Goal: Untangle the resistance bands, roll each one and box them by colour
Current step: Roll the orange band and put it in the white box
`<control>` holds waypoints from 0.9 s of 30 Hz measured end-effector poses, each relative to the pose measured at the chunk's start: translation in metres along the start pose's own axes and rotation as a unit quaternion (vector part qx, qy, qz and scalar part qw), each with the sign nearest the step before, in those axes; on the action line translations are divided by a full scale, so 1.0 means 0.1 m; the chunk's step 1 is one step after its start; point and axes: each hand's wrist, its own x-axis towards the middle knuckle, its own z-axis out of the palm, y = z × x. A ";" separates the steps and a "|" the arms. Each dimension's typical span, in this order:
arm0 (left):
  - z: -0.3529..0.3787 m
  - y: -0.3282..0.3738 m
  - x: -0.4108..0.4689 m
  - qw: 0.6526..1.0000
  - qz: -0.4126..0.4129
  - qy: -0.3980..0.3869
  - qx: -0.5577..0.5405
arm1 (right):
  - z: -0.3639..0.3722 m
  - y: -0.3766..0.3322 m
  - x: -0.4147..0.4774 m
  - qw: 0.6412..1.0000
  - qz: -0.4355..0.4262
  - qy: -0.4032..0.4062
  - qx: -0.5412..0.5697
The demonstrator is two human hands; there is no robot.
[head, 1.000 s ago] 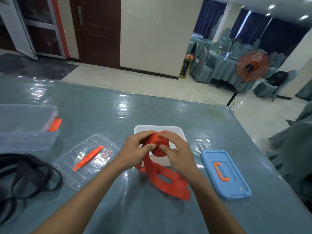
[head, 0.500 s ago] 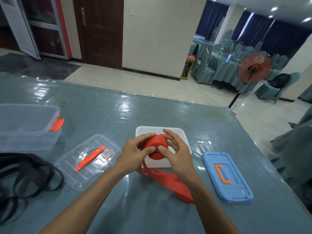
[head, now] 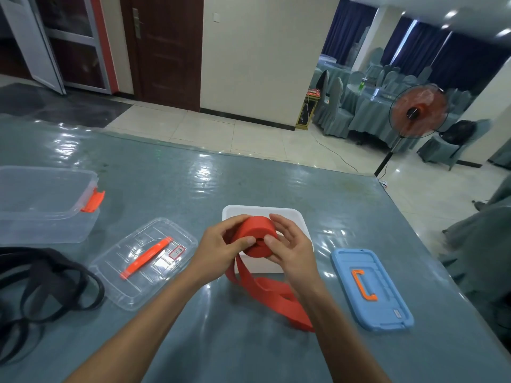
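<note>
A red resistance band (head: 255, 233) is partly wound into a thick roll, held above the white box (head: 298, 217) at the table's middle. My left hand (head: 218, 250) grips the roll from the left, thumb on its front face. My right hand (head: 290, 247) holds it from the right, thumb pressing the centre, fingers spread behind. The band's loose tail (head: 276, 297) trails down onto the table toward me. Black bands (head: 41, 288) lie tangled at the left edge.
A clear box with an orange clasp (head: 41, 203) stands at the far left, its clear lid (head: 143, 264) lying beside it. A blue lid with an orange handle (head: 370, 288) lies right of the white box. The table's right edge drops to the floor.
The roll has grown thicker as more of the red band was wound on, and the loose tail on the table has become shorter. Both hands stayed over the white box.
</note>
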 end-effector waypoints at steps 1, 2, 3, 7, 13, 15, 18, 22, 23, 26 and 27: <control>-0.03 -0.01 0.01 1.000 -0.007 -0.009 0.010 | -0.02 -0.01 0.01 0.996 -0.026 -0.007 -0.083; -0.05 -0.02 0.02 1.000 -0.012 -0.019 0.022 | -0.04 -0.03 0.02 0.988 -0.043 -0.017 -0.148; -0.06 -0.02 0.03 0.999 -0.014 -0.029 0.032 | -0.06 -0.04 0.04 0.982 -0.047 -0.026 -0.179; -0.04 0.01 0.01 0.999 -0.006 -0.033 0.027 | -0.09 -0.12 0.08 0.998 0.013 -0.011 -0.067; 0.02 0.03 -0.03 1.000 0.004 0.008 -0.020 | -0.08 -0.06 0.03 0.992 0.058 0.006 0.113; -0.01 0.00 -0.02 1.000 -0.003 0.008 -0.006 | -0.08 -0.05 0.01 0.997 0.045 -0.005 0.067; -0.06 -0.01 -0.02 0.999 -0.013 -0.028 0.026 | -0.12 -0.06 0.01 0.981 -0.063 -0.014 -0.183; -0.06 -0.01 0.02 0.997 -0.009 -0.052 0.056 | -0.12 -0.08 0.04 0.961 -0.108 -0.020 -0.254; -0.04 0.00 0.02 0.998 -0.008 -0.042 0.049 | -0.12 -0.07 0.05 0.971 -0.095 -0.006 -0.220; 0.04 0.00 0.01 1.000 0.006 -0.011 0.019 | -0.10 -0.05 0.05 0.997 -0.038 0.016 -0.058; 0.06 0.00 0.00 1.000 0.010 -0.003 0.009 | -0.08 -0.03 0.04 1.000 -0.019 0.018 -0.001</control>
